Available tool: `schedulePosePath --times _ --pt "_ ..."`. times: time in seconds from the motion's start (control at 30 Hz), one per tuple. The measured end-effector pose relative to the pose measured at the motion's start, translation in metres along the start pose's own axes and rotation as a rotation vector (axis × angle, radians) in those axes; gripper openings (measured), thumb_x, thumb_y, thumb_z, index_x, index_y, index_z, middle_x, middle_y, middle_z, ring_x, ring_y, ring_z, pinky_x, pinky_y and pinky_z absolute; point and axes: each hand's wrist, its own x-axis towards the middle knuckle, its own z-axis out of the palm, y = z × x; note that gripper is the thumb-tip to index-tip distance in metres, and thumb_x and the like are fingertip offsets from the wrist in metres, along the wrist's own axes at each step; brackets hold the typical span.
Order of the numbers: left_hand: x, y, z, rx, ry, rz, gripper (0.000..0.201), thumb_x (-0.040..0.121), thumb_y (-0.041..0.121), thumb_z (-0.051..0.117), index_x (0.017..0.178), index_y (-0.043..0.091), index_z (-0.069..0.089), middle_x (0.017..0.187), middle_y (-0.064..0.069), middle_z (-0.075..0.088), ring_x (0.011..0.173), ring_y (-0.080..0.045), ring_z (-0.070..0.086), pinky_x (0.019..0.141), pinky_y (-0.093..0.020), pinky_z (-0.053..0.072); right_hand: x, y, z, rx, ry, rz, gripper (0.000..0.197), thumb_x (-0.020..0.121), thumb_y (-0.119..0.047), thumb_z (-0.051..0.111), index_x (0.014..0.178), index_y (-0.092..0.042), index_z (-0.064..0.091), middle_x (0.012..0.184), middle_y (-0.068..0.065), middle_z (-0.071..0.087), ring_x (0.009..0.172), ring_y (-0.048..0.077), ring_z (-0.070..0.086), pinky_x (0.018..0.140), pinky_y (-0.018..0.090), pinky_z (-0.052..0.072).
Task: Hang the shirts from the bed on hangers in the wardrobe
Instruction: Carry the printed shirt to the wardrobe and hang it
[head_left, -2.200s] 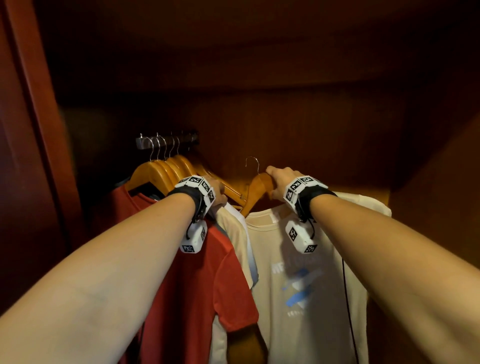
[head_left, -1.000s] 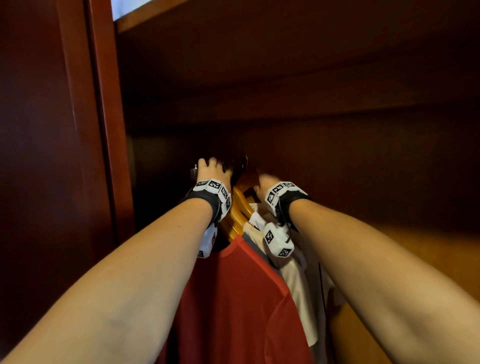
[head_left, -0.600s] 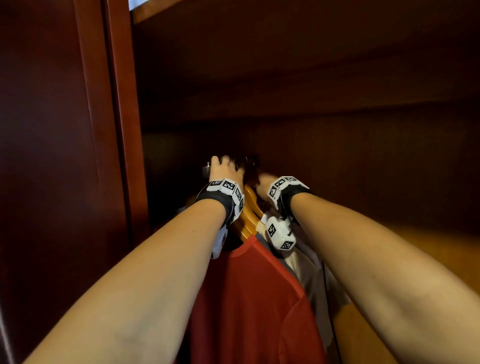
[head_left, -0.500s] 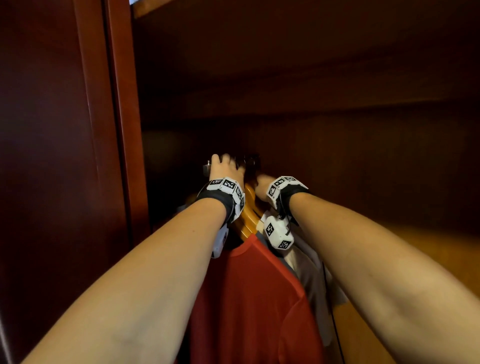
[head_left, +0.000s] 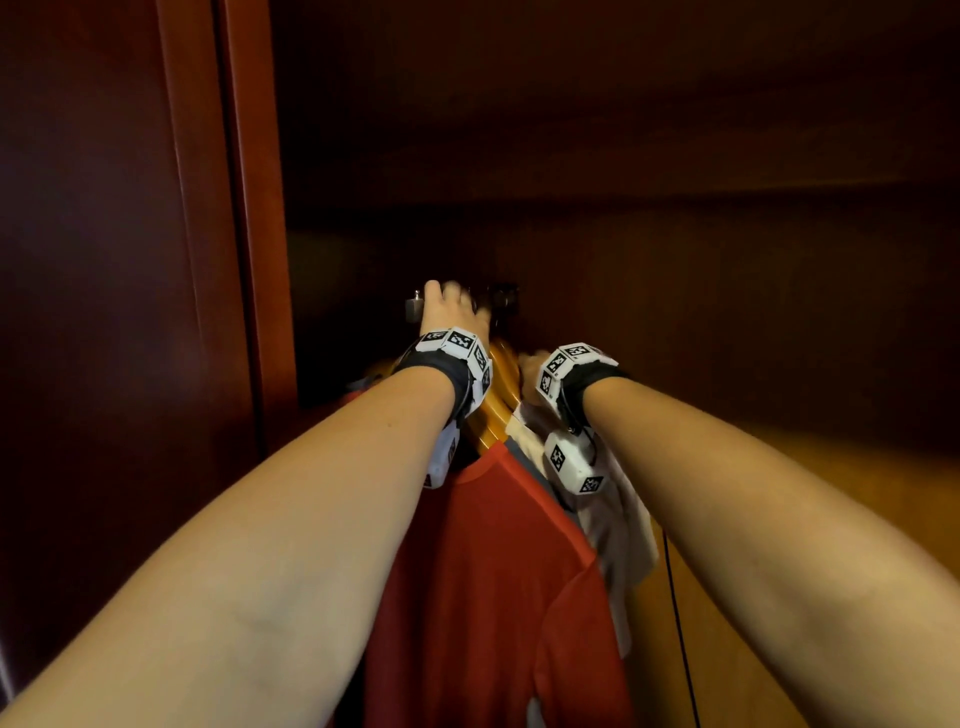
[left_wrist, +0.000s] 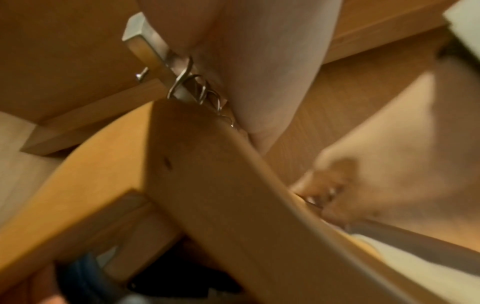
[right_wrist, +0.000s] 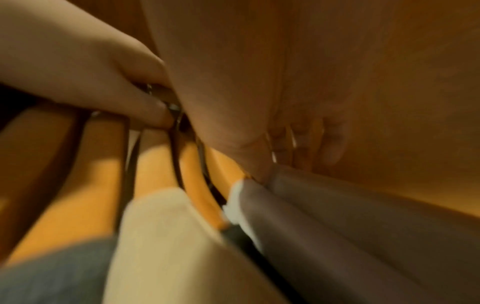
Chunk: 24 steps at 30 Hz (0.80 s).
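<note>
Inside the wardrobe, my left hand lies on top of the metal rail, fingers curled over it among several hanger hooks. To its right and lower, my right hand grips the wooden hanger of the pale shirt at the neck; its fingers wrap the hook's base. The red shirt hangs in front on the packed wooden hangers. A cream shirt hangs between them. Whether the held hanger's hook sits on the rail is hidden.
The wardrobe's dark door and frame stand close on the left. A shelf or ceiling panel runs just above the rail. The space to the right of the shirts inside the wardrobe holds nothing visible.
Since 2.2 s ago my right hand has brought the pale shirt's hanger left against the other hangers, and my left hand has risen onto the rail. Over the last half second both hands barely move.
</note>
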Motion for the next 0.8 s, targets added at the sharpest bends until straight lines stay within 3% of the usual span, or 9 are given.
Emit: schedulePosePath --times 0.07,0.13,0.2,0.27,0.33,0.47,0.67,0.73,0.8 --pt "-0.003 0.001 -0.001 0.010 -0.007 0.014 0.076 0.087 0.054 0.054 0.151 0.023 0.029 0.154 -0.018 0.032 0.143 -0.039 0.022 0.117 -0.054 0.011 0.038 0.024 0.024 -0.087 -0.101 0.007 0.058 0.078 -0.035 0.062 0.134 -0.025 0.055 0.134 0.012 0.060 0.114 0.039 0.060 0.097 0.050 0.050" --pt "-0.004 0.006 0.002 -0.059 0.051 0.111 0.074 0.089 0.055 0.054 0.151 0.024 0.031 0.158 -0.020 0.024 0.148 -0.041 0.012 0.119 -0.058 -0.001 0.078 0.055 0.051 -0.046 -0.120 0.031 0.051 0.069 -0.036 0.059 0.121 -0.034 0.059 0.119 0.003 0.069 0.096 0.032 0.067 0.087 0.047 0.056" --pt "-0.005 0.018 0.011 -0.209 0.101 0.300 0.066 0.092 0.049 0.054 0.150 0.026 0.035 0.160 -0.013 0.023 0.149 -0.034 0.014 0.121 -0.053 0.003 0.050 0.059 0.040 0.096 -0.123 0.052 0.046 0.074 -0.027 0.057 0.119 -0.033 0.064 0.115 -0.001 0.071 0.096 0.028 0.068 0.087 0.041 0.057" --pt "-0.008 0.036 0.021 -0.303 0.031 0.456 0.058 0.094 0.044 0.049 0.148 0.026 0.038 0.159 -0.006 0.028 0.146 -0.027 0.022 0.120 -0.047 0.015 -0.002 0.048 0.019 0.237 -0.097 0.035 0.031 0.088 -0.011 0.054 0.109 -0.025 0.072 0.102 0.003 0.073 0.086 0.024 0.070 0.079 0.035 0.059" --pt "-0.010 0.050 0.026 -0.293 -0.072 0.487 0.053 0.096 0.045 0.043 0.146 0.029 0.040 0.155 -0.001 0.035 0.142 -0.023 0.028 0.117 -0.048 0.019 -0.016 0.055 0.016 0.336 -0.084 0.060 0.033 0.094 -0.001 0.047 0.106 -0.020 0.070 0.096 0.008 0.073 0.078 0.025 0.070 0.076 0.036 0.060" --pt "-0.008 0.060 0.027 -0.268 -0.136 0.428 0.055 0.094 0.051 0.044 0.146 0.034 0.038 0.155 0.001 0.032 0.142 -0.024 0.024 0.114 -0.052 0.017 -0.024 0.073 0.024 0.313 -0.040 0.132 0.038 0.090 0.000 0.045 0.100 -0.026 0.071 0.105 0.007 0.072 0.092 0.027 0.070 0.086 0.042 0.059" --pt "-0.005 0.071 0.029 -0.145 -0.150 0.373 0.051 0.089 0.054 0.046 0.134 0.032 0.053 0.150 -0.004 0.033 0.138 -0.026 0.023 0.107 -0.056 0.018 -0.038 0.084 0.037 0.171 -0.121 0.148 0.046 0.091 0.000 0.047 0.123 -0.026 0.067 0.131 0.003 0.061 0.117 0.026 0.059 0.101 0.037 0.050" --pt "0.000 0.072 0.032 -0.140 -0.226 0.420 0.053 0.086 0.057 0.050 0.134 0.035 0.048 0.149 -0.001 0.039 0.138 -0.026 0.032 0.108 -0.060 0.021 -0.039 0.086 0.040 0.157 -0.124 0.147 0.044 0.092 -0.003 0.047 0.123 -0.027 0.066 0.132 0.004 0.061 0.116 0.026 0.060 0.101 0.039 0.050" --pt "0.012 0.077 0.042 -0.125 -0.322 0.437 0.048 0.076 0.067 0.056 0.118 0.043 0.050 0.134 0.006 0.054 0.122 -0.025 0.050 0.102 -0.058 0.036 -0.038 0.084 0.044 0.134 -0.133 0.142 0.043 0.092 -0.005 0.048 0.125 -0.028 0.064 0.130 0.004 0.061 0.114 0.026 0.060 0.100 0.040 0.050"
